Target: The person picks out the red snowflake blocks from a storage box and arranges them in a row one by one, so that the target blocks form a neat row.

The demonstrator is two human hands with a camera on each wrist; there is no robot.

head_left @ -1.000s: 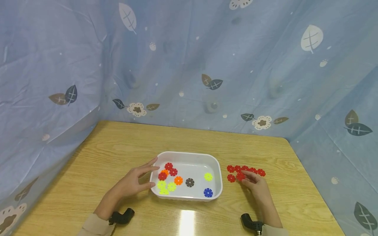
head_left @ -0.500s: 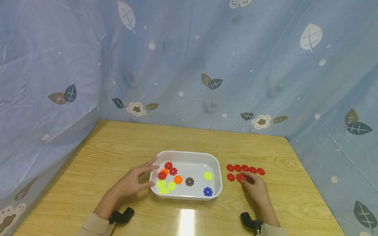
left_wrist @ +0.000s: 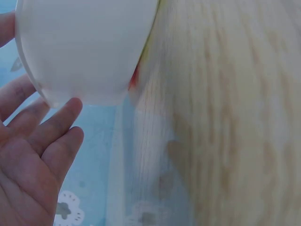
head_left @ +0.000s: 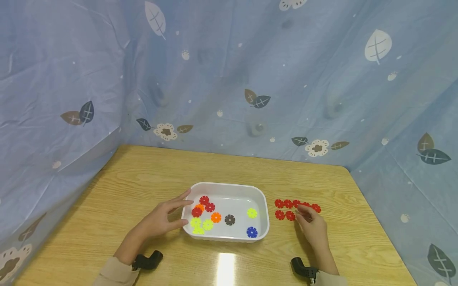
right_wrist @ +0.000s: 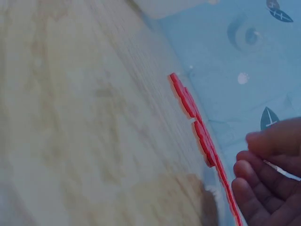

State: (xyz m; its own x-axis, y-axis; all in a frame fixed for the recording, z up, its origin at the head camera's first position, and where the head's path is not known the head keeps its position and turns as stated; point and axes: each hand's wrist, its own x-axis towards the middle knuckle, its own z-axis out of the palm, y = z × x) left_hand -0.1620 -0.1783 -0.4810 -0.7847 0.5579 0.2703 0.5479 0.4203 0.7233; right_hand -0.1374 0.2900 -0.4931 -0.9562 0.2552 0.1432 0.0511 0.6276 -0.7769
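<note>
My left hand point(head_left: 159, 220) rests its spread, fairly straight fingers against the left end of a white plastic basin point(head_left: 232, 200). In the left wrist view, fingertips point(left_wrist: 73, 107) lie at the basin's outer wall. On the right, my right hand point(head_left: 315, 226) hovers by the red snowflake discs, its fingers loosely bent with nothing between them. One red disc point(head_left: 290, 215) lies just left of its fingertips, beside another red disc point(head_left: 279, 215). Behind them runs a row of several red discs point(head_left: 288, 203), partly hidden by the hand. The right wrist view shows these discs point(right_wrist: 204, 141) edge-on.
Inside the basin lie red discs point(head_left: 204, 200), yellow discs point(head_left: 208, 225), orange discs point(head_left: 216, 217), a brown disc point(head_left: 230, 219) and a blue disc point(head_left: 252, 232). All this is on a wooden table point(head_left: 161, 167), with blue patterned cloth point(head_left: 222, 79) around it.
My right hand has let go of the red snowflake disc in the front row and moved slightly up and right from it. The left hand and basin stay put.
</note>
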